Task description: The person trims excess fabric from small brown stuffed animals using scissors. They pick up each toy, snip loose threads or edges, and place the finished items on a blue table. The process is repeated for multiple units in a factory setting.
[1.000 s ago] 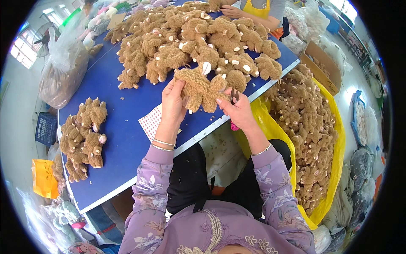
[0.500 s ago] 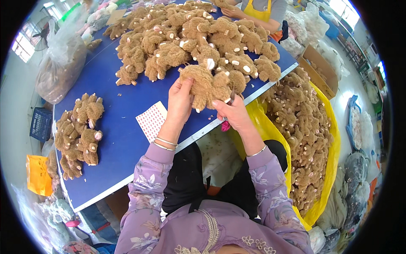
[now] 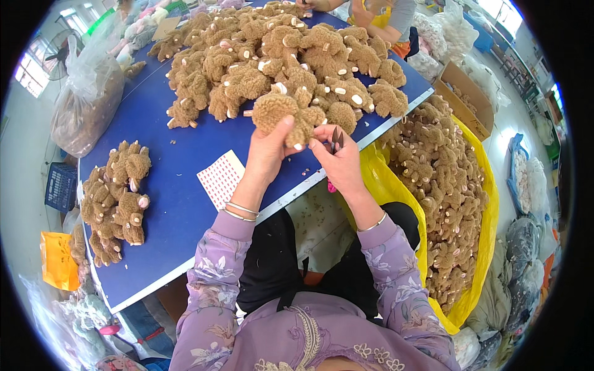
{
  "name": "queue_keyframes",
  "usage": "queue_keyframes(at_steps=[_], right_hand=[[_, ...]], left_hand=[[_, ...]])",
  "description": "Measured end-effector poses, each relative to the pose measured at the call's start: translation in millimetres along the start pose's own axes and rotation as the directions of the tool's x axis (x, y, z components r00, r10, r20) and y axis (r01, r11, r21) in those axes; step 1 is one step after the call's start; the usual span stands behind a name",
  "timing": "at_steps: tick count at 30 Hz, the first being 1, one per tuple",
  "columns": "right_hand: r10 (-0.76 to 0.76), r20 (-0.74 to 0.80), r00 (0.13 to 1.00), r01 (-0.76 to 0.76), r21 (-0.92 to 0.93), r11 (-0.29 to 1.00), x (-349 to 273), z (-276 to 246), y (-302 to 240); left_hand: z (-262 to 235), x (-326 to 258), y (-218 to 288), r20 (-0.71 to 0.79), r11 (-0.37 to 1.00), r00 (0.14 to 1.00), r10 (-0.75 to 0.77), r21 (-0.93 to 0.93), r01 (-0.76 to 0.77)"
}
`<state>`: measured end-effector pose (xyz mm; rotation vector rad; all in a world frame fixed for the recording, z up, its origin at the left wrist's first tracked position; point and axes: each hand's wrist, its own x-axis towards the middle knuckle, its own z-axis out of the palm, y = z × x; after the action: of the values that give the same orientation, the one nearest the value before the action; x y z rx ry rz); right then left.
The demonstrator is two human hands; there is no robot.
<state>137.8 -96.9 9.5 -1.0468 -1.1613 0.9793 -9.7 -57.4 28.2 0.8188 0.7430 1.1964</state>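
Holding curly brown plush toy (image 3: 278, 112) above blue table (image 3: 167, 204), just short of plush pile (image 3: 244, 80); rounded end leftward, long axis sloping slightly down to right. Gripping with left hand (image 3: 267, 151), thumb on top, wrist raised; pinching lower-right limb with right hand (image 3: 339, 164), also holding dark-bladed snips (image 3: 335, 141), tips pointing away.
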Motion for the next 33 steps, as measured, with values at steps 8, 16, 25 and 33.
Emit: queue_keyframes(at_steps=[8, 16, 25, 33], right_hand=[[0.066, -0.016, 0.998, -0.066, 0.022, 0.998, 7, -7, -9], [0.156, 0.129, 0.979, -0.176, 0.165, 0.97, 9, -15, -21], [0.165, 0.202, 0.965, -0.154, -0.071, 0.986, 9, -22, -19], [-0.025, -0.057, 0.998, -0.003, -0.449, 0.894, 8, -18, -27]], left_hand=[[-6, 4, -12, 0.034, 0.997, 0.997, 0.065, -0.044, -0.064], [-9, 3, -15, 0.065, 0.996, 0.995, 0.081, -0.026, -0.08], [-8, 3, -30, 0.103, 0.988, 0.984, 0.146, 0.039, -0.15], [-3, 5, -11, -0.036, 0.993, 0.993, 0.112, 0.052, -0.11]])
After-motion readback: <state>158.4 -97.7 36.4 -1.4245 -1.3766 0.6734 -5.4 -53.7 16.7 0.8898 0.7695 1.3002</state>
